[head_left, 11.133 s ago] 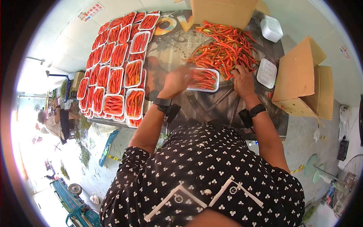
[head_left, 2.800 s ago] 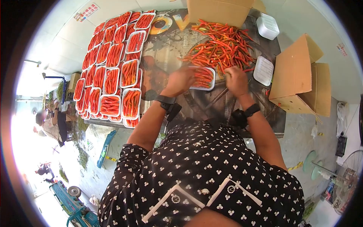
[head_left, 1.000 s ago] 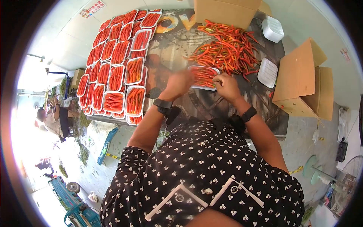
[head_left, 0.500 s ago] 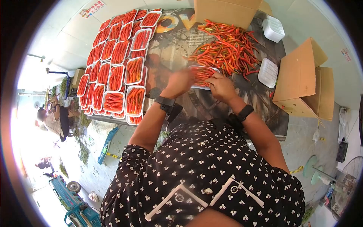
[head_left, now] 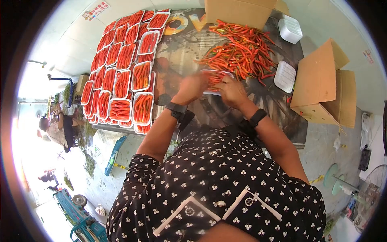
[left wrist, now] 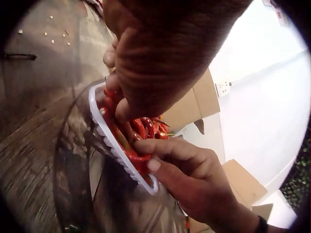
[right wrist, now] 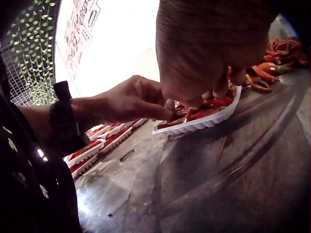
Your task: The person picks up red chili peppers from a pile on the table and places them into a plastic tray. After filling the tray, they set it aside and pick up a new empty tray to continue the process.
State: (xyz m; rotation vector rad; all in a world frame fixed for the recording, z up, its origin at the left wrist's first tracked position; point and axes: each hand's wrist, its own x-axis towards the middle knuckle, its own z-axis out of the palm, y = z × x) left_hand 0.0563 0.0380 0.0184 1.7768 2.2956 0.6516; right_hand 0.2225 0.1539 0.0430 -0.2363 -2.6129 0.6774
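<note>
A white foam tray [head_left: 209, 93] of red chili peppers [head_left: 215, 76] lies on the dark table between both hands. My left hand [head_left: 191, 88] is over the tray's left end, blurred in the head view; its thumb and fingers [left wrist: 127, 108] pinch among the chilies in the left wrist view. At the opposite end, my right hand [head_left: 234, 93] pinches a red chili between thumb and forefinger, close to the tray rim [left wrist: 151, 188]. Part of the tray is hidden beneath the hands. Just behind it spreads a loose heap of red and greenish chilies [head_left: 242, 52].
Stacked trays filled with chilies [head_left: 143, 109] cover the table's left side. To the right lie a bare white tray [head_left: 285, 76] and a stack of white trays [head_left: 290, 30]. An opened cardboard box [head_left: 316, 80] stands at the right edge, another box [head_left: 238, 14] at the back.
My right hand has gone from the loose heap to the tray's right end, shifting leftward over it. The left hand stays at the left end. More chilies fill the tray than earlier.
</note>
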